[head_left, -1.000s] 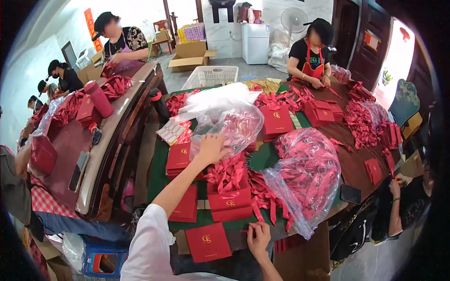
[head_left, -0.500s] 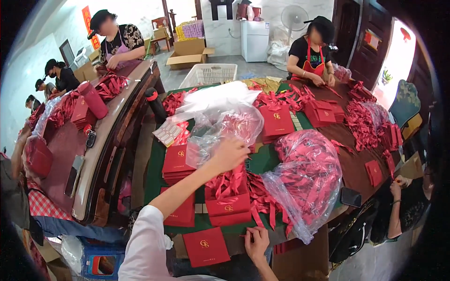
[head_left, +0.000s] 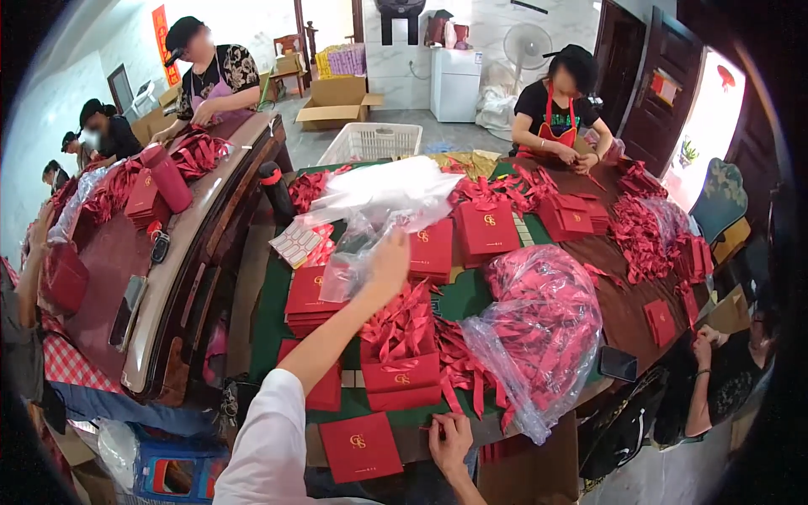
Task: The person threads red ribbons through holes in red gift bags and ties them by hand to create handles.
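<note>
My left hand [head_left: 390,259], blurred by motion, reaches over the table with a clear plastic bag [head_left: 349,268] in its grip. Beside it sits a stack of red paper gift bags [head_left: 431,244] with a gold emblem. Under my left forearm, red ribbons [head_left: 400,324] are heaped on a red open-topped container [head_left: 404,383]. At the table's near edge my right hand [head_left: 451,439] has its fingers curled in a pinch; whatever is between the fingertips is too small to name. A single flat red gift bag [head_left: 360,448] lies just left of it.
A big clear sack of red ribbons [head_left: 547,328] stands right of centre, a phone [head_left: 619,364] beside it. White sheets [head_left: 379,189] and a black bottle [head_left: 276,192] are farther back. Co-workers [head_left: 560,109] handle ribbons across the table and at the left table [head_left: 109,261].
My left hand has moved left and slightly away, drawing the clear plastic bag off the red stack, which now shows. My right hand stays by the near edge, still pinched.
</note>
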Tool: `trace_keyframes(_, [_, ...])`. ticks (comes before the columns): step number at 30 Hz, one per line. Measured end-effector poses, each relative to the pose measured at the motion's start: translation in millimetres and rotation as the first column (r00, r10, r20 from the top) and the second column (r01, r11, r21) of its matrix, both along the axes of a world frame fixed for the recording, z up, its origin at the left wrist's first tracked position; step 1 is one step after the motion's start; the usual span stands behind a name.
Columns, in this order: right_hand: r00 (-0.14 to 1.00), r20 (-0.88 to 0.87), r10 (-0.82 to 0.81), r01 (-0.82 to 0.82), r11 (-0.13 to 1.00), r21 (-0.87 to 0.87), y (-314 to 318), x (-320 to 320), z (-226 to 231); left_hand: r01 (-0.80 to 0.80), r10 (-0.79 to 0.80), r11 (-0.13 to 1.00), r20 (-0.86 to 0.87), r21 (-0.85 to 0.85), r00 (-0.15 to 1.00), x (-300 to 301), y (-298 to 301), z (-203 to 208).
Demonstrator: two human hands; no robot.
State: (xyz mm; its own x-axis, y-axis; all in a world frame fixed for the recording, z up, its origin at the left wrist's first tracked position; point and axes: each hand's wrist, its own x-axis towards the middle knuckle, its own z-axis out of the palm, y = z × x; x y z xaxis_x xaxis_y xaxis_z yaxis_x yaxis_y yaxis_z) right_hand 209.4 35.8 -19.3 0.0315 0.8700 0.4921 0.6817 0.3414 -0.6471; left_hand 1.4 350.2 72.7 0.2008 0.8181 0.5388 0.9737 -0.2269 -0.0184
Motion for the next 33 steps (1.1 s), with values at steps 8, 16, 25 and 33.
trace_keyframes(8, [1.000, 0.004, 0.006, -0.006, 1.000, 0.014, 2, -3, -5, -0.429, 0.301, 0.842, -0.376, -0.326, 0.876, -97, 20, -27])
trace_keyframes(16, [0.999, 0.037, -0.005, 0.007, 0.999, -0.050, 2, -3, -4, -0.308, 0.162, 0.905, -0.432, -0.292, 0.887, -85, 43, -47])
trace_keyframes(25, [0.999, 0.040, -0.011, 0.012, 0.999, -0.034, 0, -2, -2, -0.278, 0.160, 0.793, -0.256, -0.542, 0.954, -73, 49, -62])
trace_keyframes(33, [0.994, 0.034, 0.107, -0.099, 0.978, -0.183, 0, 5, 22, -0.122, 0.043, 0.817, -0.152, -0.564, 0.988, -91, 8, -19])
